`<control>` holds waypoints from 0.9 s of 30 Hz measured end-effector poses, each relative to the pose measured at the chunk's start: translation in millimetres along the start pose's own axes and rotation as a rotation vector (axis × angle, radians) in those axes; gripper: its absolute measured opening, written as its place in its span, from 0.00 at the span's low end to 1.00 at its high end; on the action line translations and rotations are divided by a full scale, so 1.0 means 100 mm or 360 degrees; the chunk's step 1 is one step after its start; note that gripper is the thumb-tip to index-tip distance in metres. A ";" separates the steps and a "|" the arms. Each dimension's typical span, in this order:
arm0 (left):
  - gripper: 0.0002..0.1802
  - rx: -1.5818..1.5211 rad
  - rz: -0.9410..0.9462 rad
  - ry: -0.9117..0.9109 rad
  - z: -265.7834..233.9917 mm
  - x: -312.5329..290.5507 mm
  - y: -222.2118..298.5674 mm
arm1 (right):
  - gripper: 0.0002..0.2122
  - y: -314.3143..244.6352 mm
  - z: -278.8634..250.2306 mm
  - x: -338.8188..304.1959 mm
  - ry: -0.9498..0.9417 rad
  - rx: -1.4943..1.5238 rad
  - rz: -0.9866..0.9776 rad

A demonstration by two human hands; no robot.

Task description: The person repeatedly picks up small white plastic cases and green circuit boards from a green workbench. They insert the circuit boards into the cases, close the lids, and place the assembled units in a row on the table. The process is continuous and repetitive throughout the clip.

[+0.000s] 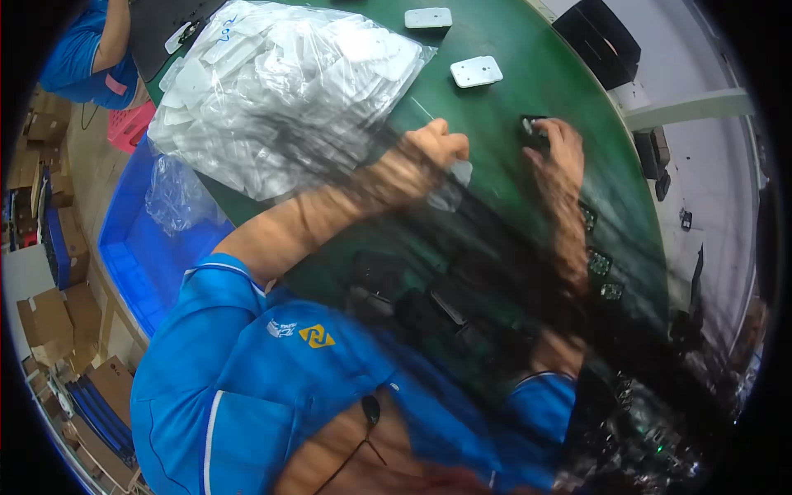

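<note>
My left hand (437,148) is closed in a pinch above the green table (495,107). A thin pale line reaches from its fingertips toward the far left; I cannot make out what it is. Just below this hand is a clear, crumpled-looking plastic piece (450,191). My right hand (563,153) grips a small black part (534,128) at the table's right side, thumb and fingers around it. Beyond the hands lie two white plastic covers, one nearer (476,72) and one farther (428,18). Dark strands hang across the view and hide part of both forearms.
A large clear bag (289,91) of white plastic covers fills the table's far left. Small circuit boards (599,262) lie beside my right forearm. At left stands a blue bin (136,247); at far right, a black box (598,41). Another person's arm (111,37) is at upper left.
</note>
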State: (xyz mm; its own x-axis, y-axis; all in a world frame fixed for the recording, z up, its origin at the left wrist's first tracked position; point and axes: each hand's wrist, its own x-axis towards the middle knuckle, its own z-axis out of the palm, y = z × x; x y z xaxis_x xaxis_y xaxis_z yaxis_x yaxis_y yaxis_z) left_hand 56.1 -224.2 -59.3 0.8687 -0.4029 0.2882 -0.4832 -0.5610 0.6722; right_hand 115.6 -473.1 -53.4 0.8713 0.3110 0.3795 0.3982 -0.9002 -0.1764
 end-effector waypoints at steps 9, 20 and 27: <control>0.25 0.0372 0.0012 -0.0006 0.00 -0.21 0.22 | 0.21 -0.17 -0.43 -0.26 -0.0341 0.1059 0.0629; 0.19 0.0463 0.0478 0.0043 0.06 -0.25 0.09 | 0.17 -0.57 -0.80 -1.18 -0.0299 0.0647 0.0688; 0.21 0.0232 0.0553 -0.0140 -0.03 -0.25 -0.01 | 0.19 -0.77 -0.71 -1.18 -0.0285 0.0276 0.0337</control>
State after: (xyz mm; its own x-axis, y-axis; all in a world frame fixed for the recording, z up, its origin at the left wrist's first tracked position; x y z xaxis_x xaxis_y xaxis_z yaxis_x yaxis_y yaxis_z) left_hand 35.1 -211.2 -65.0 0.6410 -0.6438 0.4178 -0.7629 -0.4748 0.4389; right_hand -38.2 -461.8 -20.0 0.9704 0.1850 0.1550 0.2323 -0.8900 -0.3924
